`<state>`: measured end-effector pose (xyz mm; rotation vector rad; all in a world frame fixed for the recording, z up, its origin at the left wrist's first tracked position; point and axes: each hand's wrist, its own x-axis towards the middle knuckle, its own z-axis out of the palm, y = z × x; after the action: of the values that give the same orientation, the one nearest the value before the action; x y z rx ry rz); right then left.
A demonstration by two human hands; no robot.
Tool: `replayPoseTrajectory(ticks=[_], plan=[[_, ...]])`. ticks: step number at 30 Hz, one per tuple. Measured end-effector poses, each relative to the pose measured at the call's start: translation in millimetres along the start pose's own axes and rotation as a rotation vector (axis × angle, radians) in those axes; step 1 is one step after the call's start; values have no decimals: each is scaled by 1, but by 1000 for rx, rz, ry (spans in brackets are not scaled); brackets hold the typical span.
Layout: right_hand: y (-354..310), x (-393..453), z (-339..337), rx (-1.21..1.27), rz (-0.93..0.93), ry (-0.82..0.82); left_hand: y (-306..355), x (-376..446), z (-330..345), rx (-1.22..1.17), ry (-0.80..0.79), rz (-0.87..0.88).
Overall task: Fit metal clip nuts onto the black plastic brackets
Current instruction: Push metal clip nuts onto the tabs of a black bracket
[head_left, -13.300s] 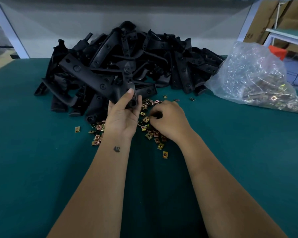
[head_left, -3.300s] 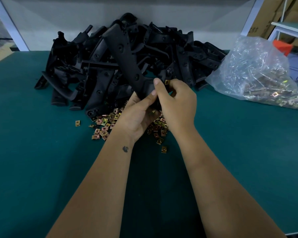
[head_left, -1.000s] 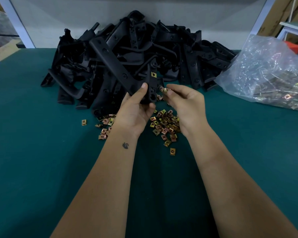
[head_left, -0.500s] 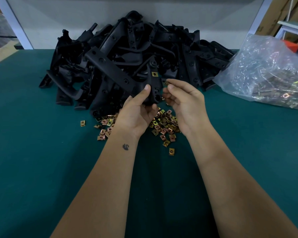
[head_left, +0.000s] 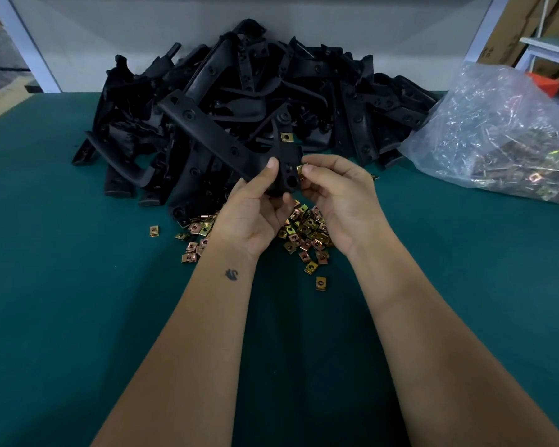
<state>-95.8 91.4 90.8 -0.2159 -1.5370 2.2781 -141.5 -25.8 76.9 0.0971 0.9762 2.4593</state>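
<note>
Black bracket (head_left: 220, 140), one clip nut (head_left: 286, 137) fitted

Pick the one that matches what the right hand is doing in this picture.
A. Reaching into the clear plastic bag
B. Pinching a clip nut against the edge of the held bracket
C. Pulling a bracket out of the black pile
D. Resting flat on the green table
B: the right hand pinches a clip nut at the edge of the black bracket that the left hand grips; another clip nut already sits on it.
</note>
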Motion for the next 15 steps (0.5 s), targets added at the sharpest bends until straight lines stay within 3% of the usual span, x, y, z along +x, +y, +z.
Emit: replayPoseTrajectory(ticks=[15], plan=[[4, 1, 3, 170, 78, 104, -1, -1, 0, 59, -84, -6]])
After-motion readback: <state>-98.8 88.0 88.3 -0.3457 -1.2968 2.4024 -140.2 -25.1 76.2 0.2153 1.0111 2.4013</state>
